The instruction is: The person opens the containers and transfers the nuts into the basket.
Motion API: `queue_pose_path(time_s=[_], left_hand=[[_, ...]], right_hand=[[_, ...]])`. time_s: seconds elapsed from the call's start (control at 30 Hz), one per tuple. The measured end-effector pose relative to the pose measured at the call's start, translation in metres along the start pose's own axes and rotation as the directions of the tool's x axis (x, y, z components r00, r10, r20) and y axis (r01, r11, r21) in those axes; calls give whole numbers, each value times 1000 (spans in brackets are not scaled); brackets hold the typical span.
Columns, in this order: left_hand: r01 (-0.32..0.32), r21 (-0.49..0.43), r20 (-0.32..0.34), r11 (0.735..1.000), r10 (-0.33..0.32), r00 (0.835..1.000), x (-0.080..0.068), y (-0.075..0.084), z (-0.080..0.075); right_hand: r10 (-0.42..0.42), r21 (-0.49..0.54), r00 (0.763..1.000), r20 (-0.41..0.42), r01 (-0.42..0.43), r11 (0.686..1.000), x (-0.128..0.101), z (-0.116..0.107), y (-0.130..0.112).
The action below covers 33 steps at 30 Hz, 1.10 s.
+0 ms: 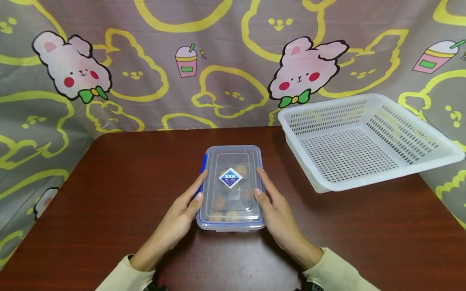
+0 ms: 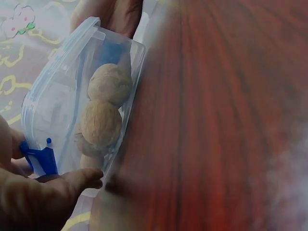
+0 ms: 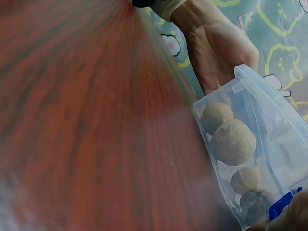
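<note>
A clear plastic food container [image 1: 231, 157] with its lid on sits in front of me, a blue-and-white diamond label on top. Several walnuts [image 2: 102, 122] show through its walls in both wrist views. My left hand [image 1: 178, 220] grips the left long side, beside a blue clip [image 2: 42, 160]. On the opposite side, my right hand [image 1: 282, 218] holds the container with its thumb near the lid's edge. Some fingers of both hands are hidden behind or under the box. Whether its base touches the table, I cannot tell.
A white perforated plastic basket [image 1: 324, 178] stands at the right back of the dark red wooden table [image 1: 109, 194]. Behind the table hangs a cloth [image 1: 225, 52] printed with cartoon rabbits and yellow outlines.
</note>
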State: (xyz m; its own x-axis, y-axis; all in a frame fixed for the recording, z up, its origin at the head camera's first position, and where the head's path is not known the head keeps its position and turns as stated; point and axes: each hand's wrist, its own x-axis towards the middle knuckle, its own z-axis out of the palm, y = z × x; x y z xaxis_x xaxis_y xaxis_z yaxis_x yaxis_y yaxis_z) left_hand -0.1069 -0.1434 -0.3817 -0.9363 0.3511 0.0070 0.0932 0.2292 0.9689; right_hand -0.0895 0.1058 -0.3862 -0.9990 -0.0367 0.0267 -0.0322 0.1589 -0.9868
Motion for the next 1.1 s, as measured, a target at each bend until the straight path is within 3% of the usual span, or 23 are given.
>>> queue_pose_path(time_s=[0.5, 0.93, 1.1], left_hand=[[78, -158, 50, 984, -71, 996, 2, -4, 0], [134, -159, 21, 978, -132, 991, 1, 1, -4], [121, -143, -4, 982, -122, 992, 3, 2, -5]], right_hand=[[24, 24, 1000, -3, -24, 999, 3, -4, 3], [6, 21, 1000, -5, -6, 1000, 4, -3, 0], [30, 1, 999, -27, -30, 1000, 3, -3, -1]])
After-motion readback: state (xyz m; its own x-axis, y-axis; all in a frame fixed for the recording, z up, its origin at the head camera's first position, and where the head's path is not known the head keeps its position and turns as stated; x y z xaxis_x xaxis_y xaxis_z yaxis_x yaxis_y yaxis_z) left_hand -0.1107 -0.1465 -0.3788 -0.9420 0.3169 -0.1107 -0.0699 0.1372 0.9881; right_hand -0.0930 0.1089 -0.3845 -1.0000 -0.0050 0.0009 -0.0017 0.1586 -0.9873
